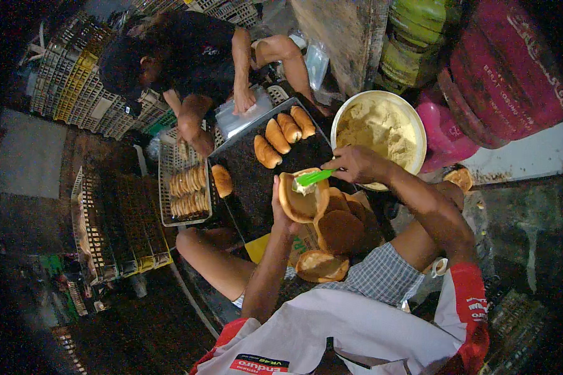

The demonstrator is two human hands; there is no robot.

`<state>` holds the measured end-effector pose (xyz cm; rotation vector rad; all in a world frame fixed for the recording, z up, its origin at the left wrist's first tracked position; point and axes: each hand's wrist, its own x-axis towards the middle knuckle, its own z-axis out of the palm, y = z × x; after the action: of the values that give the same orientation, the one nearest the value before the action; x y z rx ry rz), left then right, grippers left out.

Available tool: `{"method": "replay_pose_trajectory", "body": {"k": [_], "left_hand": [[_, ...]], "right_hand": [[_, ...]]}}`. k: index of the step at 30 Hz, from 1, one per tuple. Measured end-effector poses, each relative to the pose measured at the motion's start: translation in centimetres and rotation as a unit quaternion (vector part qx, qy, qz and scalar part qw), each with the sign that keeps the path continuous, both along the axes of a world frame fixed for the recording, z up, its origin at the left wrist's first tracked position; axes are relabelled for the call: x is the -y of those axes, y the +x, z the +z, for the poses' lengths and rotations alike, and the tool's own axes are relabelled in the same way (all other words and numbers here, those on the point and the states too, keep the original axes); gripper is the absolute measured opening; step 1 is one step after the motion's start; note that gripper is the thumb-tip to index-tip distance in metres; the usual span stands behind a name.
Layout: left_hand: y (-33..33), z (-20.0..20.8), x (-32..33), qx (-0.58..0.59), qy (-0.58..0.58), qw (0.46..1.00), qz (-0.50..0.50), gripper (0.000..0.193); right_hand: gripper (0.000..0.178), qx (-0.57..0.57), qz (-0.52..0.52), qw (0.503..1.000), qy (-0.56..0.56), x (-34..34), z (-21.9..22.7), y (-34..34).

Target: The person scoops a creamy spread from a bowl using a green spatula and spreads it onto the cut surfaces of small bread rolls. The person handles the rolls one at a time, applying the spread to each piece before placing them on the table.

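Dim floor workspace, crates at frame left. Left hand point(282, 215) cups an opened bun point(303, 195) at centre, fingers closed under it, cut face up for spreading. Right hand point(355, 164) pinches a green spreader point(313, 178) onto it. Filling bowl point(379, 132) sits just above-right, within reach. Dark tray point(256, 181) left has open room; stacked buns point(338, 231) crowd below.

My left hand point(283, 212) holds a split bun point(302, 199) before the dark tray point(256, 181). My right hand point(356, 164) sets the spatula point(313, 178) on it. The filling bowl point(413, 122) sits right; more buns point(339, 231) lie below.
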<state>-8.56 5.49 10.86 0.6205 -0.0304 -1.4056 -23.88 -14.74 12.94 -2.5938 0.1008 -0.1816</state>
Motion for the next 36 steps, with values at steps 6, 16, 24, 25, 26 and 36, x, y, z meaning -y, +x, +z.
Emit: {"method": "replay_pose_trajectory", "body": {"k": [6,16,24,25,26,36], "left_hand": [[2.8,-3.3,-0.6,-0.096,0.037,0.990,0.096,0.045],[5.1,-5.6,-2.1,-0.048,0.053,0.984,0.162,0.049],[13.3,-13.1,-5.4,0.327,0.115,0.927,0.145,0.046],[14.3,-15.1,-6.6,0.448,0.169,0.872,0.096,0.046],[14.2,-16.8,-5.3,0.554,0.197,0.808,0.039,0.046],[12.0,-15.2,-4.8,0.566,0.256,0.776,-0.104,0.037]], "right_hand": [[0.031,-0.016,0.037,0.988,-0.147,-2.5,1.9,1.5],[0.025,-0.028,0.013,0.980,-0.194,-2.4,2.9,0.7],[0.023,-0.057,-0.109,0.986,-0.108,1.2,3.9,0.0],[0.022,-0.048,-0.110,0.988,-0.097,0.5,4.9,0.9],[0.021,-0.047,-0.122,0.986,-0.099,0.7,6.8,0.0],[0.024,-0.032,-0.132,0.990,-0.045,0.6,7.7,-1.6]]}}
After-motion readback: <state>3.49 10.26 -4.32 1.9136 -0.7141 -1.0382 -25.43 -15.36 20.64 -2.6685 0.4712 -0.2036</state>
